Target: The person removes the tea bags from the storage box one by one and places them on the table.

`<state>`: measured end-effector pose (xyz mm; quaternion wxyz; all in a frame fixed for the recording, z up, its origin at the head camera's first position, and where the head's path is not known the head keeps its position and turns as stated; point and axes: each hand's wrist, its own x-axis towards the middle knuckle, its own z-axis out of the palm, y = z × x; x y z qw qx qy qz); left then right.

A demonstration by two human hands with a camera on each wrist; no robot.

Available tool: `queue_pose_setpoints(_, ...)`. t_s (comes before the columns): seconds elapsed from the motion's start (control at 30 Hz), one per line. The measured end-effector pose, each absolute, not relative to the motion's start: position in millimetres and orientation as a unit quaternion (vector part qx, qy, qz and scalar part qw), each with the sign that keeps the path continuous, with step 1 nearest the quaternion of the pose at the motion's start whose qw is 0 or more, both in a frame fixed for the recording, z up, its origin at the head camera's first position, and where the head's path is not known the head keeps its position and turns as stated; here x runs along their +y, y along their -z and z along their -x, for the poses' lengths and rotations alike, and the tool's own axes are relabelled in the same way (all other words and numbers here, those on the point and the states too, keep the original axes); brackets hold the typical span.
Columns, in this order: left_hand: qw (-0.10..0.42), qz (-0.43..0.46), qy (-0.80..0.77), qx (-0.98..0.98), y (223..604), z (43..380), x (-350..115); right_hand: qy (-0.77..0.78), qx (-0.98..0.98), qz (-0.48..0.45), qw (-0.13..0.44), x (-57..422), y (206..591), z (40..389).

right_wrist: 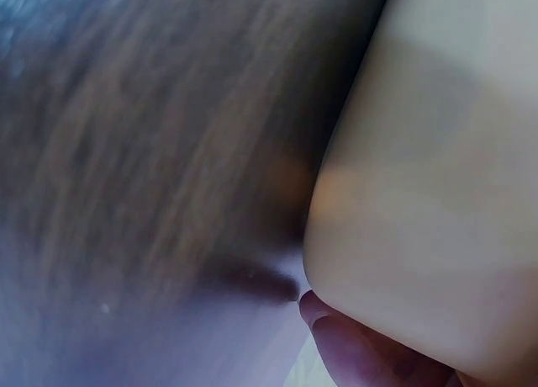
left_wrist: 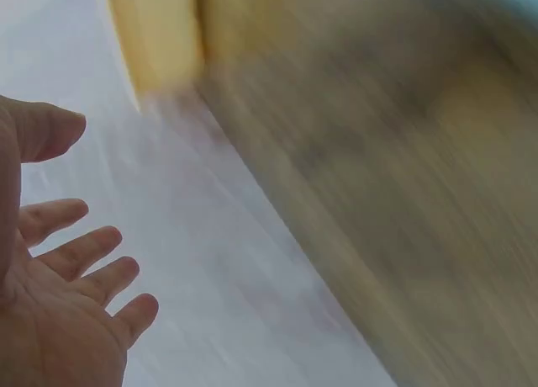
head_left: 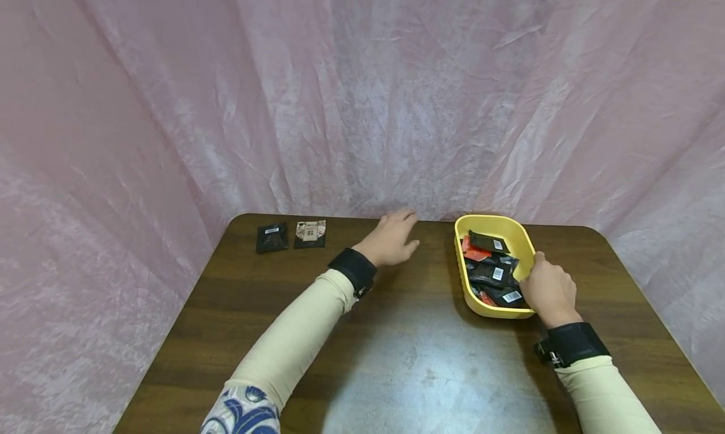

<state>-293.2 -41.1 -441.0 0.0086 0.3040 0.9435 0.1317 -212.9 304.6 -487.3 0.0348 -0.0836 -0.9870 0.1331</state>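
Note:
In the head view my left hand (head_left: 391,238) is over the far middle of the wooden table with its fingers spread and nothing in them. The left wrist view shows the same hand (left_wrist: 67,294) with palm and fingertips bare. At the right stands a yellow plastic basket (head_left: 498,314) with several small flat packets inside, mostly black (head_left: 491,272) with white labels, some red (head_left: 474,251). My right hand (head_left: 549,290) grips the near right part of its rim. In the right wrist view the basket's wall (right_wrist: 429,168) hides most of that hand's fingers (right_wrist: 370,353).
Toward the far left corner of the table (head_left: 238,314) lie a black packet (head_left: 272,238) and, beside it, a packet with a pale patterned front (head_left: 310,231). A pink curtain (head_left: 362,107) hangs behind the table's far edge.

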Motion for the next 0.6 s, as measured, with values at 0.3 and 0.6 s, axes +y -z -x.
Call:
queue_pose_setpoints(0.3,-0.002,-0.412,-0.086,0.907,431,261,57,-0.136,-0.986,0.087,0.036,306,487,212)
queue_pose_setpoints(0.6,0.049,-0.407,-0.038,0.911,449,255,96,-0.139,-0.986,0.077,0.054,306,489,213)
